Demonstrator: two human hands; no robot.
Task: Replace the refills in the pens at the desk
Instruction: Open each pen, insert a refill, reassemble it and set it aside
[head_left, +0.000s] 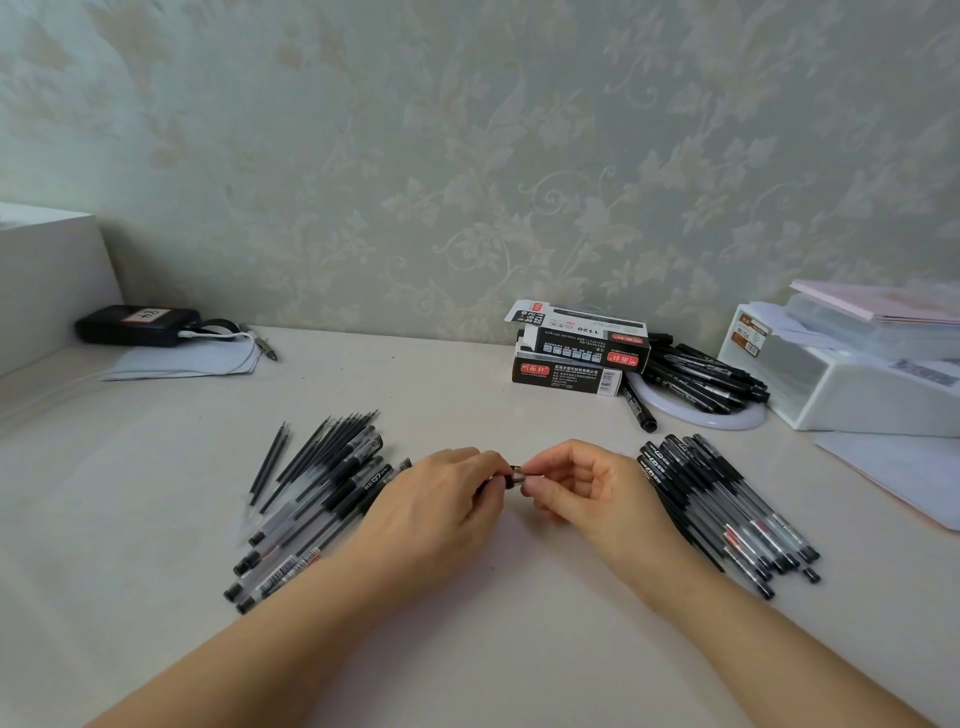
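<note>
Holding one pen (514, 475) between both hands, low over the worktop (467, 649). Left hand (441, 504) curling round the long part, fingers shut on it. Right hand (597, 488) pinching the short dark end with thumb and first fingers. Probably twisting the tip piece, on or off; hard telling which.

Doing it well: keeping the left hand still and turning only with the right. Turning gently, never forcing it, the clear tube maybe cracking. Keeping the two parts in one straight line. Minding any small part inside, likely rolling away. Staying low over the worktop, anything dropped landing close.

Looking at the pen: mostly hiding inside the hands. Only a small black bit peeking out between the fingertips. Too little showing for saying more.

Lying just left of the left hand: a bunch of pens (311, 519) with clear tubes and black ends, plus thin dark refills (311, 452) beside them, further away. Lying just right of the right hand: another pile of pens (727, 509), touching each other. Sitting beyond the hands, well apart: two stacked boxes (576, 348) and a heap of black markers (701, 374).
</note>
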